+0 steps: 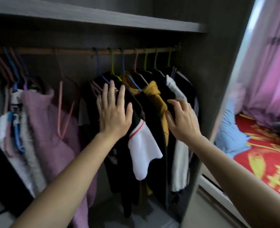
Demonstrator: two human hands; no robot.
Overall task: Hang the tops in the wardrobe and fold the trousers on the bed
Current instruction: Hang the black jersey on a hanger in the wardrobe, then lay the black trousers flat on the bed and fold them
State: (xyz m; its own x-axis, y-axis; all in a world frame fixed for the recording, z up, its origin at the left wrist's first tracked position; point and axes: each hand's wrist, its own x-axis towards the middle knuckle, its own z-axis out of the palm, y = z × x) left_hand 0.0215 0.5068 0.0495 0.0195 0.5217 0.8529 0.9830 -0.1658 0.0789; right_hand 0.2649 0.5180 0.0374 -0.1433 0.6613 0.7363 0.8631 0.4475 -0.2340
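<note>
We've got both hands in the wardrobe (201,76) on the tops (152,122) bunched at the right end of the rail (80,51), probably shoving them along to keep a gap free on their left. Our left hand (114,112) is flat, fingers spread, pressing a black top (138,102). Our right hand (182,119) is half open, fingertips just touching fabric beside the mustard top (155,92), gripping nothing.

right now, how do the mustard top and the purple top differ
The mustard top hangs in the right bunch; the purple top hangs in the left bunch. The mustard top is squeezed between black tops and mostly hidden; the purple top shows a broad face. Both hang from the rail.
</note>
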